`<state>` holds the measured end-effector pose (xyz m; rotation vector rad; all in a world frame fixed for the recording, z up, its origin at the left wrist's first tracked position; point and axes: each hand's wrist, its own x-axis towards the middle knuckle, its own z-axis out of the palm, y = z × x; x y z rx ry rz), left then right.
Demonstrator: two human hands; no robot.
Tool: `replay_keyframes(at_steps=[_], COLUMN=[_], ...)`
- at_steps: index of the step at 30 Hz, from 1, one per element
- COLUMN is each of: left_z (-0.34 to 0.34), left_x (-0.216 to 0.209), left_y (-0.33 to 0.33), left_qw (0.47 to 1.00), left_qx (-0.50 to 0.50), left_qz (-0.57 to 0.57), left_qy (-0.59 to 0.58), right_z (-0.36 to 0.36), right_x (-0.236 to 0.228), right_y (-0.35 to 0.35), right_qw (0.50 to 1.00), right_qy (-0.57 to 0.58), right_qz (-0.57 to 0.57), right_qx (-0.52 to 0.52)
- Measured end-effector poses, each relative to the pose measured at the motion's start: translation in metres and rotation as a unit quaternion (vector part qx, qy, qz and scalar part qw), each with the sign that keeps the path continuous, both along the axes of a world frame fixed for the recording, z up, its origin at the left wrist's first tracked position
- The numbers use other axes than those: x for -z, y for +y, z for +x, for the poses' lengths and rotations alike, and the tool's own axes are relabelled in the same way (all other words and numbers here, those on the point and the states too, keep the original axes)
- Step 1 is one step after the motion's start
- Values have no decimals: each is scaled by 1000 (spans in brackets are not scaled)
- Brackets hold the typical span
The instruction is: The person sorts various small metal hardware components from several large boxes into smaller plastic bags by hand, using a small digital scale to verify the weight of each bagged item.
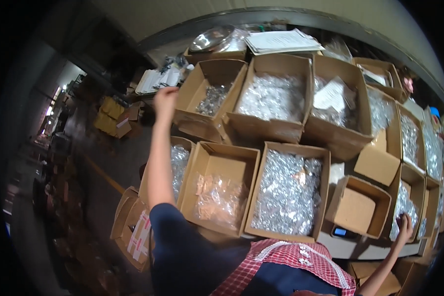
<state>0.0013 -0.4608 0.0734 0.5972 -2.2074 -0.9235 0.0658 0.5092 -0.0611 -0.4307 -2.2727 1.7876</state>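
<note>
My left hand [166,102] is stretched far forward, its fingers drawn together beside the left rim of a cardboard box [186,91]. That box holds small dark metallic pieces [213,100]. Whatever the fingers may grip is too small to make out. Far to the right, my right hand [405,227] reaches over a narrow carton of silvery packets [403,207]. Its fingers are bent together at the packets, and what they hold cannot be made out. Between my arms stand a box of shiny silver packets [287,195] and a box of clear bags with orange-tan pieces [219,200].
A small carton [357,204] sits on a scale with a lit blue display [341,232]. Behind are boxes of clear packets [271,98], a stack of papers [283,41] and a metal bowl [212,38]. A taped carton [139,237] stands at the lower left.
</note>
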Motion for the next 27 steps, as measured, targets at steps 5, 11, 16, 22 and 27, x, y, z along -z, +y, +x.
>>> replay_keyframes(at_steps=[5,11,16,22,27], left_z=[-127,-178,-189,-165,-172], left_x=[100,141,135,114,40], left_y=[-29,-37,-20,-54,18], left_qw=[871,752,762,977,729], left_qx=[91,95,20,-67,224], left_qz=[-220,-288,-321,52,609], left_qy=[-429,-585,-562,-196,216], right_z=[1,7,9,4,12], right_x=[74,100,107,108,109], right_y=[111,117,104,78,92], right_qw=[992,982,970,977,970], right_qy=[-23,9,-20,15,-7], right_qz=[-62,14,166,95,156], right_qx=[111,189,176,190,184])
